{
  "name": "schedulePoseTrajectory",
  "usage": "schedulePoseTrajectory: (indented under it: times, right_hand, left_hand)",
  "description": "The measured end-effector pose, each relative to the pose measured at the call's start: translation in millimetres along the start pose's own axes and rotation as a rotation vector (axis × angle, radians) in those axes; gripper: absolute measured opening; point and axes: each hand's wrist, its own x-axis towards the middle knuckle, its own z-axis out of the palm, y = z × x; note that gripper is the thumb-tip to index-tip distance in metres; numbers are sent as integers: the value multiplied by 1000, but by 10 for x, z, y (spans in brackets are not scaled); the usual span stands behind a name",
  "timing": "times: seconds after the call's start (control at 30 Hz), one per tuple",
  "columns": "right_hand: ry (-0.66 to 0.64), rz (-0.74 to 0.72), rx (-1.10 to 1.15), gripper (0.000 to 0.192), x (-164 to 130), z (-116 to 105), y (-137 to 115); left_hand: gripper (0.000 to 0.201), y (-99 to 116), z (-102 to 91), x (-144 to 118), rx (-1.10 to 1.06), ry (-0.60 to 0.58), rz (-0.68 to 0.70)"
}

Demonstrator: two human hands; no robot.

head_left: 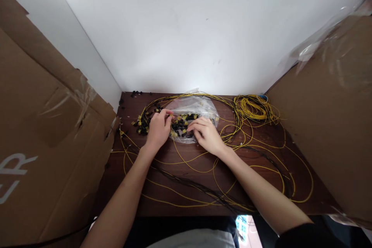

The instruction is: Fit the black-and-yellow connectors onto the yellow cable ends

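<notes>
My left hand [159, 127] is over the left side of a clear plastic bag [205, 105], thumb and forefinger brought close together. A thin yellow cable [175, 146] runs down from beside these fingertips; what the pinch holds is too small to make out. At the bag's right side, my right hand [205, 133] has its fingers bent and apart from the thumb, with nothing visible between them. Its fingertips are at the small black and yellow connectors [181, 123] lying on the bag. More black and yellow connectors [142, 126] are heaped left of my left hand.
A coil of yellow cable [255, 108] lies at the back right of the dark brown table [180, 205]. Loose yellow and black cables [192, 182] loop across the front. Cardboard [52, 124] stands at the left, more cardboard [328, 104] at the right, a white wall [186, 38] behind.
</notes>
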Motion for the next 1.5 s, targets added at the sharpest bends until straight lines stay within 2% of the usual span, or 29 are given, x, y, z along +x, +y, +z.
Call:
schedulePoseTrajectory:
  times: [0.23, 0.47, 0.7, 0.9, 0.97, 1.03, 1.17, 1.33, 1.43, 1.5]
  right_hand:
    - [-1, -1, 5, 29, -2, -2, -4]
    - [-8, 5, 10, 29, -1, -16, -17]
    - [-19, 2, 12, 30, 2, -11, -10]
    - [15, 13, 64, 30, 0, -21, -39]
    - [94, 50, 161, 27, 12, -34, -76]
    - [192, 159, 348, 22, 34, -48, -123]
    - [285, 488, 937, 18, 86, -60, -217]
    - [193, 780, 1506, 16, 109, -21, -289]
    - [137, 859, 1678, 7, 96, 12, -293]
    - [120, 874, 1729, 9, 84, 30, -280]
  left_hand:
    - [17, 32, -12, -6, -33, -21, -19]
    - [13, -1, 20, -7, -18, -13, 55]
    - [13, -1, 29, -11, 39, -70, 130]
    - [10, 24, 7, -5, 38, -67, 67]
    - [8, 34, -1, -5, 37, -59, 65]
    - [7, 45, -7, -6, 22, -45, 68]
    - [8, 92, -13, -18, -57, -9, 112]
    - [10, 209, 3, -71, -168, 5, 283]
    - [13, 242, 34, -98, -199, -33, 430]
    - [14, 240, 56, -105, -203, -53, 490]
